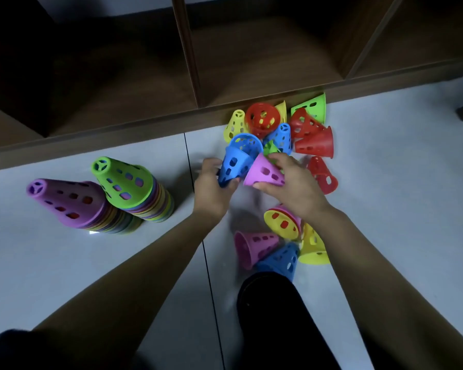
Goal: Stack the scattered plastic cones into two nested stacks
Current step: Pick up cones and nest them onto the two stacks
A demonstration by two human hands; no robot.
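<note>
Knee (273, 303) in dark cloth sits nearest, at 6 o'clock, w/ both bare forearms reaching up past it.

L hand (211, 188) is clenched round the narrow end of a blue cone (235, 166). It lies tilted, wide mouth toward 1 o'clock, and a 2nd blue rim shows nested at that mouth. R hand (292, 182) grasps a purple cone (265, 173), thumb at the wide rim and fingers over the tip end. The two cones touch side to side btwn the hands. Can't tell if either is clear of the floor (385, 182).

At 12 o'clock of the hands a heap lies against the base of the shelf unit (251, 62):
- yellow cone (235, 125)
- open red cone (262, 118), mouth to camera
- small blue cone (281, 137)
- green cone (312, 106)
- 2 more reds just beside it

At 3 o'clock of R hand a lone red cone (322, 176) lies on its side.

At 6 o'clock, under the R wrist, is a near group:
- yellow nested pair (281, 221)
- pink cone (254, 247)
- low blue cone (281, 259), right by the knee
- big yellow cone (312, 247)

At 9 o'clock, well apart from the hands, 2 upright stacks stand touching. They are the purple-topped stack (67, 201) and, at its 2 o'clock, the green-topped stack (123, 180).
</note>
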